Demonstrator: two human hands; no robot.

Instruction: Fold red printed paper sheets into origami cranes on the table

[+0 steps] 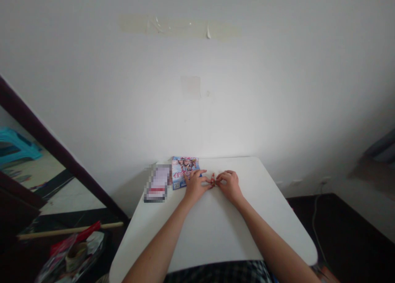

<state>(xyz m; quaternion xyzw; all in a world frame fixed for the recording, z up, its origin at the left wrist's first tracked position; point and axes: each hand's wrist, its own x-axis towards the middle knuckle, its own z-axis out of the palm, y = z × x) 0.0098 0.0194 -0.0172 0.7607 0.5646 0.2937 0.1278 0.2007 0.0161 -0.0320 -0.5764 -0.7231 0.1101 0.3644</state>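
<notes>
- Piece [212, 178]: over the tabletop [210, 237], between my left hand [196, 185] and right hand [228, 183], both pinching it with fingertips.
- I judge uneven pressure could crush it or flick it loose.

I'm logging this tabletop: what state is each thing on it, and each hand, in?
Left hand: fingers bent in a pinch.
Right hand: fingers bent in a pinch.
Small red-and-white piece: upright between both hands.
Printed sheet: picture side up, partly hidden by the left hand.
Pixelated item: lying down, details obscured.
</notes>
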